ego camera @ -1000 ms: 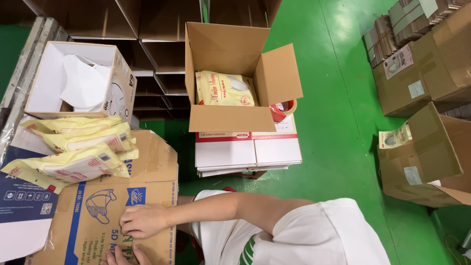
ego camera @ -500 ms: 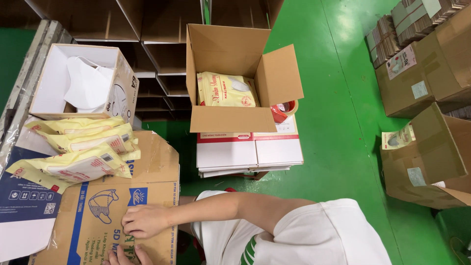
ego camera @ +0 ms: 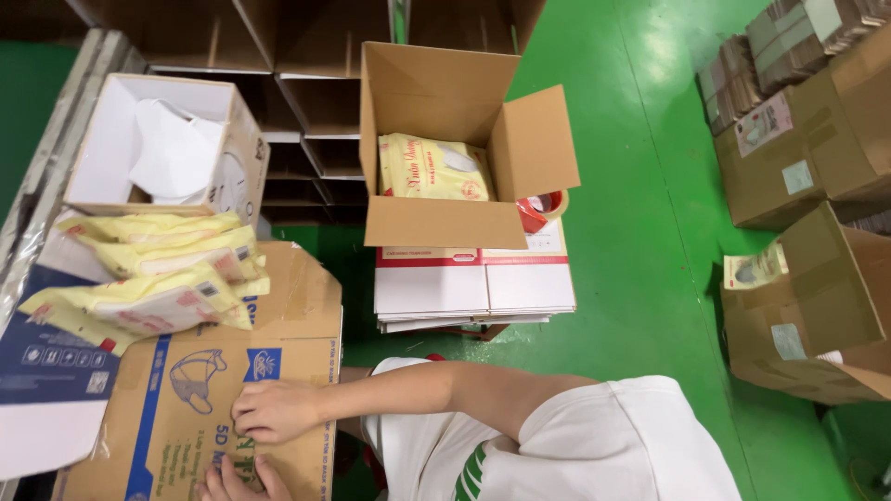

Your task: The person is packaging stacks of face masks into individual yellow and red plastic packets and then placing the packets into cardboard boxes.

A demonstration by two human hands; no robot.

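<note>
My right hand (ego camera: pixel 277 408) reaches across my body and rests on top of a brown carton with blue print (ego camera: pixel 186 390), fingers curled against the cardboard. My left hand (ego camera: pixel 232 481) shows only partly at the bottom edge, fingers spread on the same carton just below the right hand. A pile of yellow flat packets (ego camera: pixel 153 274) lies on the carton's far end, apart from both hands. Neither hand lifts anything.
An open white-lined box (ego camera: pixel 237 158) with white material stands at the far left. Ahead, an open brown box (ego camera: pixel 445 223) holding a yellow packet (ego camera: pixel 432 169) sits on stacked flat cartons (ego camera: pixel 473 288), beside a tape roll (ego camera: pixel 538 209). More brown boxes (ego camera: pixel 807 306) stand right on the green floor.
</note>
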